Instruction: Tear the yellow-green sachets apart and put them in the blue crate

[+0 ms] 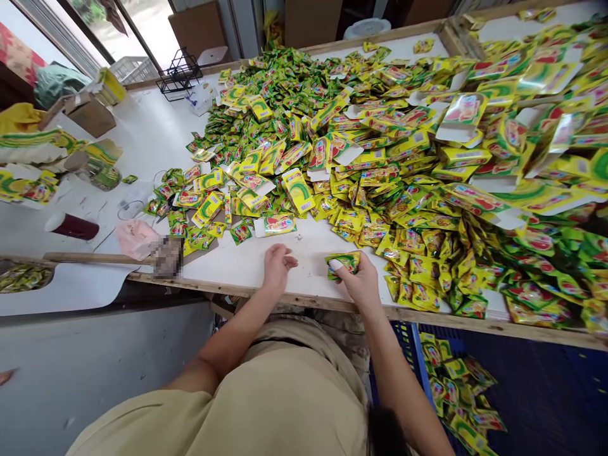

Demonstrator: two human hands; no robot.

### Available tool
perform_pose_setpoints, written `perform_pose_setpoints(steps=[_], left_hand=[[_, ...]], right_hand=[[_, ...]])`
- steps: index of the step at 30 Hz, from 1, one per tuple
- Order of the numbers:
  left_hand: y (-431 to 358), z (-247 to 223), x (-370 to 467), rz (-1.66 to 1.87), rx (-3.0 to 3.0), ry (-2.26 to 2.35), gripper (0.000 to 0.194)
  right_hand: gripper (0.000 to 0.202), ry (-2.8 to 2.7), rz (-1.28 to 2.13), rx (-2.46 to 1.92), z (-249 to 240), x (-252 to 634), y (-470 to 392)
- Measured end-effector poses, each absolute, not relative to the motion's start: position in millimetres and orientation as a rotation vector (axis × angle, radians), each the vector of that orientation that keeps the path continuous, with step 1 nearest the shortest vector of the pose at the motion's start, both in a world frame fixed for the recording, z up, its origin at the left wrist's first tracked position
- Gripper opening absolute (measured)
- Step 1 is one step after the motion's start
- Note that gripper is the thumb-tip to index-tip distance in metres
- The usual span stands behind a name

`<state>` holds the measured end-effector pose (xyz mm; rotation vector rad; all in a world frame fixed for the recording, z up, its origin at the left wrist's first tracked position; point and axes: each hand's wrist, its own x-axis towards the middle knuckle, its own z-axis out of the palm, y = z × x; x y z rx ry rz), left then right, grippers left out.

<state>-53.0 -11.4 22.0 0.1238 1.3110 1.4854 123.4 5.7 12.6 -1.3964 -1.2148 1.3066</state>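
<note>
My right hand (361,280) pinches a small green and yellow foil packet (350,258) just above the table's front edge, with the thumb lying on top of it. Whether it is one packet or a thin stack, I cannot tell. To its left, my left hand (278,268) hovers over the white tabletop (311,244), its fingers loosely bent and apart, holding nothing. Beyond the hands lies a flat yellow printed carton (276,225), with a green packet (242,232) beside it. A heap of yellow packets (418,266) begins right of my right hand.
Piled cartons (475,158) and green packets (280,79) cover the table's back and right. A wooden rim (327,303) runs along the front. On the left are a dark red cup (73,226), a jar (95,172) and a pink bag (137,239). A blue crate (532,392) with packets stands below right.
</note>
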Motion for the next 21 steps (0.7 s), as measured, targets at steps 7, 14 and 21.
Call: perform_pose_setpoints(steps=[7, 14, 21], left_hand=[[23.9, 30.2, -96.4, 1.47, -0.024, 1.366, 0.03], [25.0, 32.5, -96.1, 1.347, 0.281, 1.498, 0.034], [-1.3, 61.0, -66.7, 1.117, 1.302, 1.571, 0.023]], right_hand=[[0.036, -1.216, 1.355, -1.328, 17.1, 123.0, 7.8], [0.038, -1.133, 1.387, -1.304, 10.6, 132.1, 0.6], [0.038, -1.016, 1.261, -1.303, 16.9, 156.6, 3.9]])
